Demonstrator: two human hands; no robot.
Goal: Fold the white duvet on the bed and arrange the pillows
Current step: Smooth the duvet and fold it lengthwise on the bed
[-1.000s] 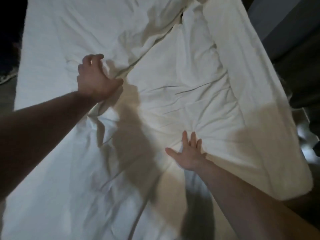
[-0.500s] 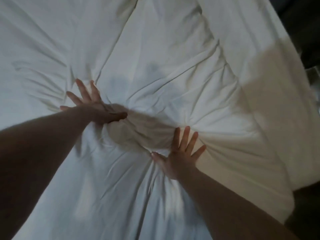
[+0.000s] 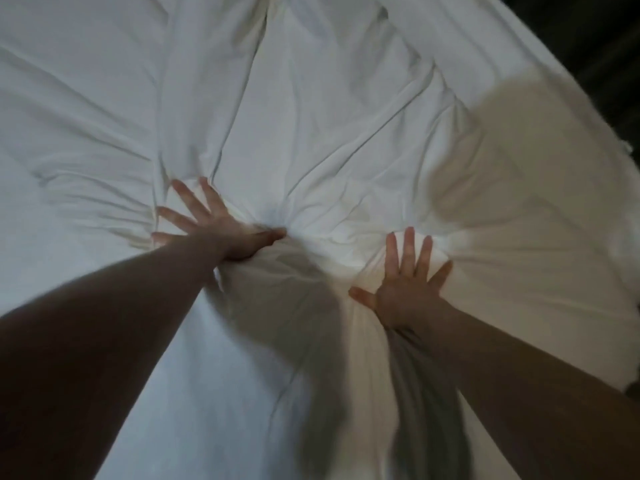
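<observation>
The white duvet point(image 3: 311, 109) fills almost the whole view, creased in folds that fan out from my two hands. My left hand point(image 3: 216, 226) lies flat on it left of centre, fingers spread, thumb pointing right into a gathered pucker. My right hand point(image 3: 407, 285) presses flat on the cloth to the right and a little nearer, fingers spread and pointing away from me. Neither hand grips the fabric. No pillows are in view.
The bed's right edge point(image 3: 588, 109) runs diagonally down the upper right, with dark floor point(image 3: 609, 36) beyond it. A shadow patch point(image 3: 502, 150) falls on the duvet near that edge.
A second ago my left hand was closed on a fold; now both hands lie open and flat. The view has closed in on the duvet, and both hands sit farther forward on it.
</observation>
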